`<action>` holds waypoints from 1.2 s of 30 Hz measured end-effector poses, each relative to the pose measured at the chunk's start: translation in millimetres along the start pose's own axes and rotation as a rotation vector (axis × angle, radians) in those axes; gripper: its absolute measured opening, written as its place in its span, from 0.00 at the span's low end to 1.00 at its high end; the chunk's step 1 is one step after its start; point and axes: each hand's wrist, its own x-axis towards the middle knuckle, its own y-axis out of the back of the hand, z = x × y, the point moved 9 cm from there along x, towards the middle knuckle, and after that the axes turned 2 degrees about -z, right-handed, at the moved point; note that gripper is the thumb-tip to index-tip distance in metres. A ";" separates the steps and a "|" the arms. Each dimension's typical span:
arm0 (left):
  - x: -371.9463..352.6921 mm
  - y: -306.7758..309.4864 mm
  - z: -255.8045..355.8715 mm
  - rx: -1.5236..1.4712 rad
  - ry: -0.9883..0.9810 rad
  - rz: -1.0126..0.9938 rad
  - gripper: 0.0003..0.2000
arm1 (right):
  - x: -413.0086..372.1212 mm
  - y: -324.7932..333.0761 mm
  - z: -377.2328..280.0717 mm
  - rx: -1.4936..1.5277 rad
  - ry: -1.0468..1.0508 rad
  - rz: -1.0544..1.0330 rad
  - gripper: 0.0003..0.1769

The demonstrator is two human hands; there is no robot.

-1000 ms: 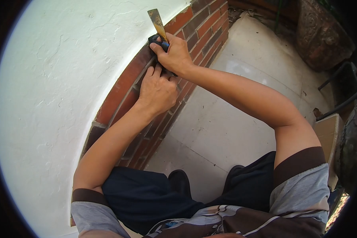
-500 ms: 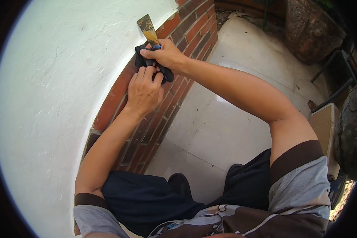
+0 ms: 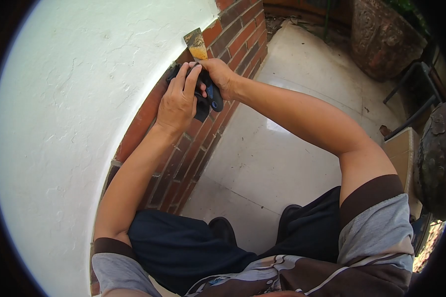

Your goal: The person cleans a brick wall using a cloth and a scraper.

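Note:
Near the seam between the white wall and the brick, my right hand is closed around a putty knife. Its worn, yellow-stained blade points up and away, and its black-and-blue handle slants down beneath the palm. My left hand is pressed up against the right one, its fingers bent over a soft black cloth bunched around the knife's neck and handle. Parts of the cloth stick out on both sides of the left fingers. The fingertips of both hands partly hide each other.
On the left rises a white plastered wall, with a red and brown brick band along its base. Pale floor tiles lie below. A large ornate pot, a dark metal frame and a cardboard box stand at the right.
The putty knife has shifted slightly right and down, and its blade has turned. My left hand has slid upward over the black cloth, nearer the blade.

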 end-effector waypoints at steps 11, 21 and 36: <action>22.0 -4.1 14.6 0.236 -0.149 0.063 0.04 | -31.0 70.1 -65.5 -0.893 0.395 0.619 0.33; 50.3 -52.0 6.1 0.235 0.113 -0.225 0.33 | -10.5 65.6 -65.1 -0.860 0.246 0.498 0.32; 51.5 -63.7 2.3 0.094 0.198 -0.289 0.41 | 3.2 74.3 -71.9 -0.835 0.256 0.523 0.31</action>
